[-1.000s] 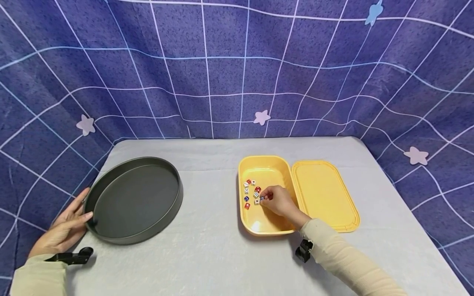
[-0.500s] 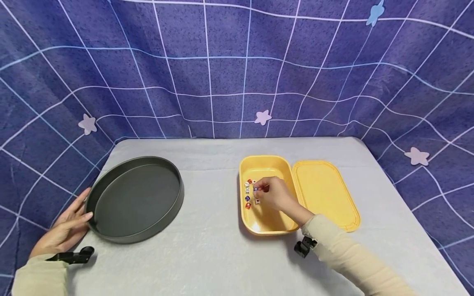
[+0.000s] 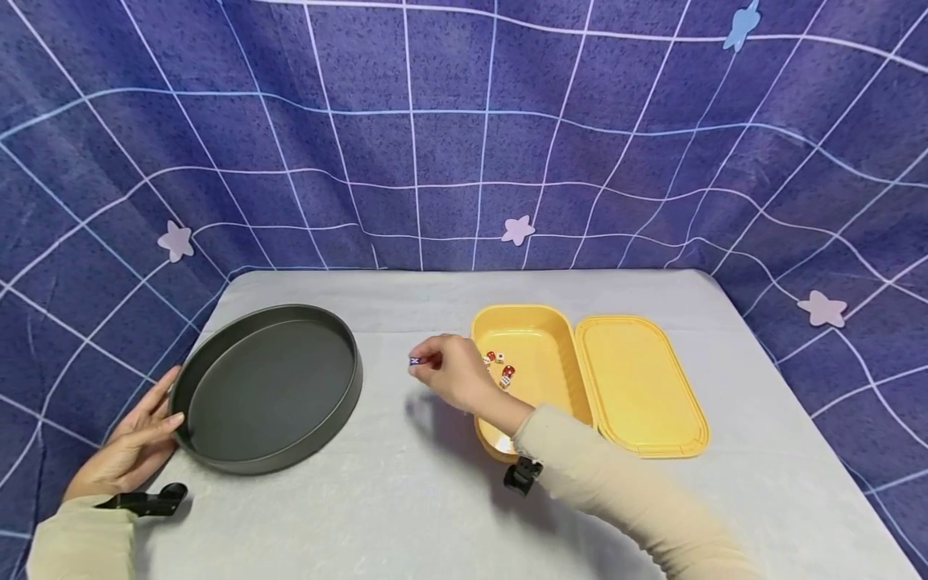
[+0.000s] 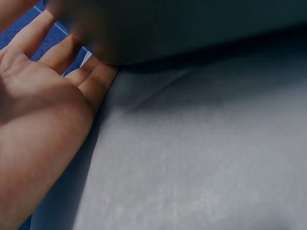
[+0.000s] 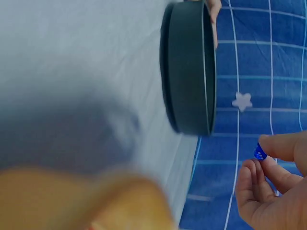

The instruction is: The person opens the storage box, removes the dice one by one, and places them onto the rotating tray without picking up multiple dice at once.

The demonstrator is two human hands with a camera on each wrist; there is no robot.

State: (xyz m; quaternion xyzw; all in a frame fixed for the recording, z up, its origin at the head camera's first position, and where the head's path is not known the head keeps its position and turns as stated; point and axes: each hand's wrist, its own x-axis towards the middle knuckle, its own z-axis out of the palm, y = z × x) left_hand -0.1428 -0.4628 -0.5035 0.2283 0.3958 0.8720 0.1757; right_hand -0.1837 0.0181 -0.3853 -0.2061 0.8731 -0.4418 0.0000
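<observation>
With my right grip point(image 3: 455, 374) I pinch a small blue die point(image 3: 415, 362) between thumb and fingertips, up off the pale tabletop point(image 3: 348, 515). The die sits at three o'clock from the dark round pan point(image 3: 268, 395) and nine o'clock from the yellow box point(image 3: 542, 370), in the gap between them and touching neither.

My left grip point(image 3: 130, 447) holds the pan's rim between eight and nine o'clock, thumb over the edge and fingers against the outside wall. The pan rests flat on the tabletop.

Inside the box, along its nine-to-ten o'clock side, I see red dice point(image 3: 509, 371) and white dice point(image 3: 500, 358) loosely clustered; my right hand and wrist hide some of that side. The yellow lid point(image 3: 645, 383) lies flat at three o'clock from the box, just beside it.

A blue curtain point(image 3: 435, 153) with pale grid lines and star shapes point(image 3: 518, 230) hangs at twelve o'clock, past the tabletop's far edge.
</observation>
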